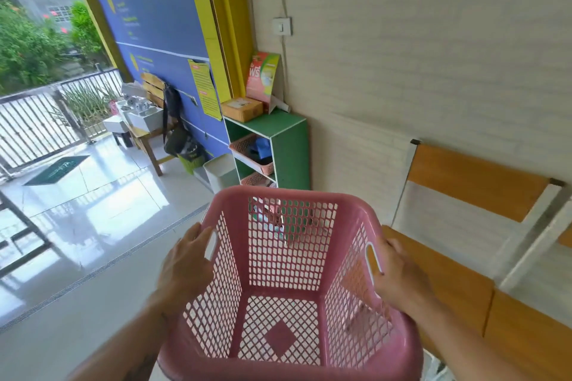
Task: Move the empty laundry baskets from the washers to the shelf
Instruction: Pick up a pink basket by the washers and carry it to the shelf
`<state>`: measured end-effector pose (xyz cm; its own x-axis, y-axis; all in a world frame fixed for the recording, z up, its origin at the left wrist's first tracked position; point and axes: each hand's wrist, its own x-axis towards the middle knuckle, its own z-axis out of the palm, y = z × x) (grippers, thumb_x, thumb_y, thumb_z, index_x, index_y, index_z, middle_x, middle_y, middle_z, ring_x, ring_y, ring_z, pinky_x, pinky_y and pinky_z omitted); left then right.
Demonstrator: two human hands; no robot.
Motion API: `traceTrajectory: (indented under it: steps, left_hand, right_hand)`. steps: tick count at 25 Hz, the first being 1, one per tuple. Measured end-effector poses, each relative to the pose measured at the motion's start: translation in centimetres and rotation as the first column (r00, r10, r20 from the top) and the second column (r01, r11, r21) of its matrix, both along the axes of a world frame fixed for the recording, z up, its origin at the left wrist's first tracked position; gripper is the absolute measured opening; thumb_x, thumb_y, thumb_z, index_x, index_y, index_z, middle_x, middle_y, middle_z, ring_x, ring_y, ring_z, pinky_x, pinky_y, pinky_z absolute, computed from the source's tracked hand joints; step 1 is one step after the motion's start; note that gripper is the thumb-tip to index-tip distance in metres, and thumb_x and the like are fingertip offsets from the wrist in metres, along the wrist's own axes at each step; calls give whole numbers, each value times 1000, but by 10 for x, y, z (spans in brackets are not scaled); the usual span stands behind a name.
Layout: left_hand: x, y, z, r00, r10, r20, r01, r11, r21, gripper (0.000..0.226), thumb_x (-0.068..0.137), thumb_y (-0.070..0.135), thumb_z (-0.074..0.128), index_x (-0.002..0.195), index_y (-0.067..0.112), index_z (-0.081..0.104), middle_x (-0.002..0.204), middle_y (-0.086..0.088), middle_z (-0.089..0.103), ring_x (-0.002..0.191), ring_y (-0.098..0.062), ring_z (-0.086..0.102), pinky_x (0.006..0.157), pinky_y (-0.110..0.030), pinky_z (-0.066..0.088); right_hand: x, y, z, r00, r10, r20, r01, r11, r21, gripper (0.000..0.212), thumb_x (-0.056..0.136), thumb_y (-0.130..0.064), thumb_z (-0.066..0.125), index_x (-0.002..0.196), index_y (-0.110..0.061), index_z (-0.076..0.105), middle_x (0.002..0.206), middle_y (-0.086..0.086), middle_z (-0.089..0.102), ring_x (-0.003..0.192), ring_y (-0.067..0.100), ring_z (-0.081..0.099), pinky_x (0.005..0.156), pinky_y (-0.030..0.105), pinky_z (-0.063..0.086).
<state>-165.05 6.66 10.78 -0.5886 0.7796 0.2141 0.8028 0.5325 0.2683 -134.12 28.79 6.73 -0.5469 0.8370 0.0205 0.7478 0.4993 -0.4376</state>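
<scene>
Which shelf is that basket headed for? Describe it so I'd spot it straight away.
Look along the pale wall to the corner where the yellow frame meets it. There, ahead of the pink plastic laundry basket carried by the left hand and right hand, stands a green shelf unit. It alone holds pink baskets, with a brown cardboard box on top.

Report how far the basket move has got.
Done: two pink baskets already sit in the green shelf. In hand: the left hand and right hand carry an empty pink laundry basket by its side handles, short of the shelf. Left: shelving it; no washers are in view.
</scene>
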Motion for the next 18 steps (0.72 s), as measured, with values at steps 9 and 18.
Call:
traceTrajectory:
  steps: [9,18]
  left_hand:
    - [-187,135,-55,976,-200,82,204,978,-44,65,72,2,54,134,20,49,130,2,52,108,-19,55,82,-30,50]
    - [-260,285,-136,894,-355,274,404,903,-144,67,69,-3,59,130,22,54,115,0,59,97,-20,54,66,-29,49]
  right_hand:
    - [-149,55,-48,965,-226,132,234,971,-49,76,82,-11,61,147,-27,23,125,-1,51,71,11,56,45,20,47]
    - [-206,102,-122,848,-499,179,528,827,-193,69,80,-8,64,140,-24,34,116,-1,56,73,10,54,44,13,32]
